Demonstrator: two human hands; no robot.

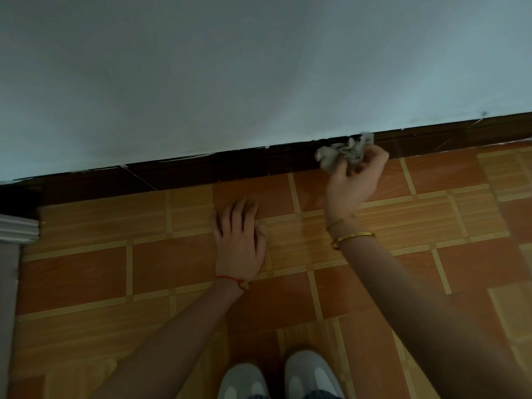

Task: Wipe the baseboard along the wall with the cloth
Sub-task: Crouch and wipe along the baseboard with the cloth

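Left hand (pixel 240 240) flat on floor (pixel 86 269)

A: cloth (pixel 344 152) in the right hand (pixel 352 182)?
B: soft grey fabric, crumpled, matt. Baseboard (pixel 230 165) behind it: dark wood look, slight sheen.
A: floor (pixel 172 254) under the left hand (pixel 239 240)?
B: wood-pattern tile, smooth, semi-gloss. Wall (pixel 259 67) above: matt paint. Right-wrist bangles (pixel 352 236): shiny gold-coloured metal.
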